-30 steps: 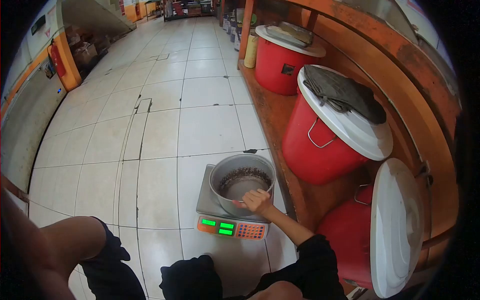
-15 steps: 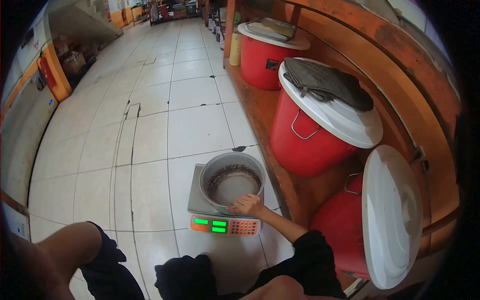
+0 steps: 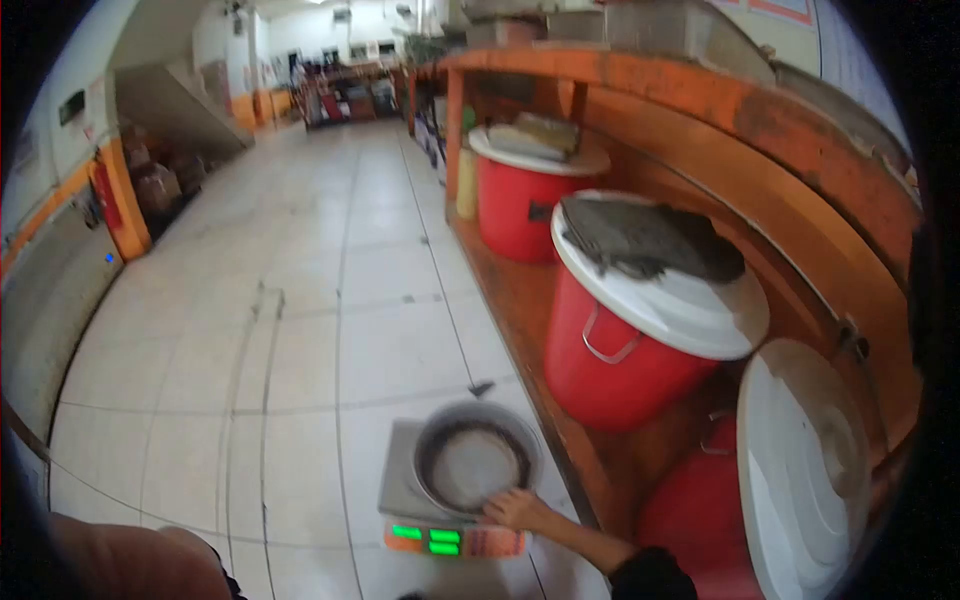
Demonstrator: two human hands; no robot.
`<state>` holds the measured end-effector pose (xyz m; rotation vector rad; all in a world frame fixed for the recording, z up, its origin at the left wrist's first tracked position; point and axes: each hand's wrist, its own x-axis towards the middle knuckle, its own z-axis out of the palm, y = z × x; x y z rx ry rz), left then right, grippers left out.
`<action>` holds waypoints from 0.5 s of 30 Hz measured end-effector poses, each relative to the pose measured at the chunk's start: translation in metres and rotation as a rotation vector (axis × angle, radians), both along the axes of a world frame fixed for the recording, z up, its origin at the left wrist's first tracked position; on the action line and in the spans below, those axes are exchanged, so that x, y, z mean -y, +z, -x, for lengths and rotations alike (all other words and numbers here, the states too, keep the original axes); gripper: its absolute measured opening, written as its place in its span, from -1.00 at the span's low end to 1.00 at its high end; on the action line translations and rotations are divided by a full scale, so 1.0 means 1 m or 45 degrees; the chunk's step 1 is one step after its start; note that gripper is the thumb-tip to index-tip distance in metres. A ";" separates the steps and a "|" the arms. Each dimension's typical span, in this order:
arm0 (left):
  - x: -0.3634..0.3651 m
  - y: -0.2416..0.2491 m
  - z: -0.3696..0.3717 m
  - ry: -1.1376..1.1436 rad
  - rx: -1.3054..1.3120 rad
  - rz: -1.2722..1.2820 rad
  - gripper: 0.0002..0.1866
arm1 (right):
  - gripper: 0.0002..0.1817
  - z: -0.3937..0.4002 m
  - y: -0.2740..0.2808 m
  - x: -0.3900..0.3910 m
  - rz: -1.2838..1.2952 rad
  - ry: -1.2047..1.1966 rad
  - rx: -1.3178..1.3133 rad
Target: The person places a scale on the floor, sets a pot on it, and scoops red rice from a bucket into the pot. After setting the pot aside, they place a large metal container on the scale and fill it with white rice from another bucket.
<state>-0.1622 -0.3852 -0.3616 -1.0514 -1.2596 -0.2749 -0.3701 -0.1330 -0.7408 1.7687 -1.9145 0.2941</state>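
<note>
A round metal pot [image 3: 470, 468] stands on a digital weighing scale [image 3: 398, 470], off towards the right of its platform. Dark residue clings around the inside wall, while the bottom looks grey and bare. My right hand [image 3: 515, 510] reaches in from the lower right and grips the near right rim, with the fingers bent over it. Green digits glow on the scale's orange front panel, too blurred to read. My left hand is out of the picture.
Along the right, red bins with white lids [image 3: 650, 350] stand on an orange wooden shelf. A dark folded cloth [image 3: 650, 235] lies on the middle lid. White floor tiles [image 3: 300, 350] stretch ahead. A fire extinguisher [image 3: 105, 195] hangs at left. My bare knee [image 3: 130, 560] shows lower left.
The view has tilted up, so the pot, scale and bins sit lower in the picture. On the scale, the pot appears slightly farther right. My right hand stays at its rim.
</note>
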 end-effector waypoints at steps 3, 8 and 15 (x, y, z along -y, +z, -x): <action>0.000 -0.004 0.007 -0.031 0.034 -0.044 -0.31 | -0.74 -0.003 0.010 0.001 0.018 -0.032 0.214; -0.003 -0.004 0.009 -0.064 0.080 -0.026 -0.33 | -0.77 -0.014 0.012 0.008 -0.110 -0.177 0.333; -0.010 -0.013 0.013 -0.110 0.116 -0.056 -0.37 | -0.74 -0.026 0.019 0.032 -0.467 -0.328 0.466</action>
